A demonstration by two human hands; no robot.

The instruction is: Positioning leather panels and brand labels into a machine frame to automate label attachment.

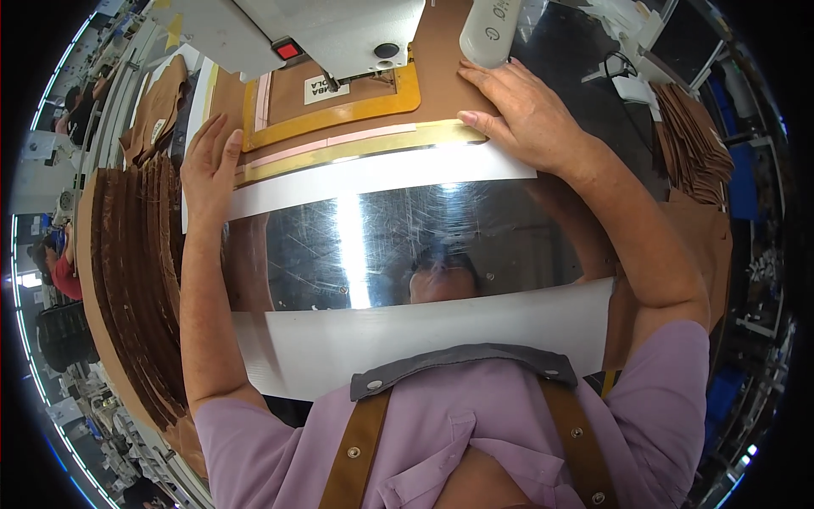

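Note:
My left hand (pixel 209 165) rests on the left edge of a brown sheet (pixel 445 51), fingers extended and thumb apart. My right hand (pixel 530 114) lies on the sheet's right side, its fingers stretched out flat and its thumb near the end of a yellow strip (pixel 373 147). Between the hands, a yellow-orange frame (pixel 339 121) lies on the sheet around a small white printed label (pixel 326 90). Above it stands a white sewing machine head (pixel 339 34), its needle area (pixel 332 83) close to the label. A white strip (pixel 381 180) runs along the near side.
A scratched shiny metal plate (pixel 407 246) and a white sheet (pixel 424 331) lie nearer me. Stacked brown pieces stand at the left (pixel 140 271) and right (pixel 691 140). A white control unit (pixel 489 34) hangs just above my right hand. Other people are far left.

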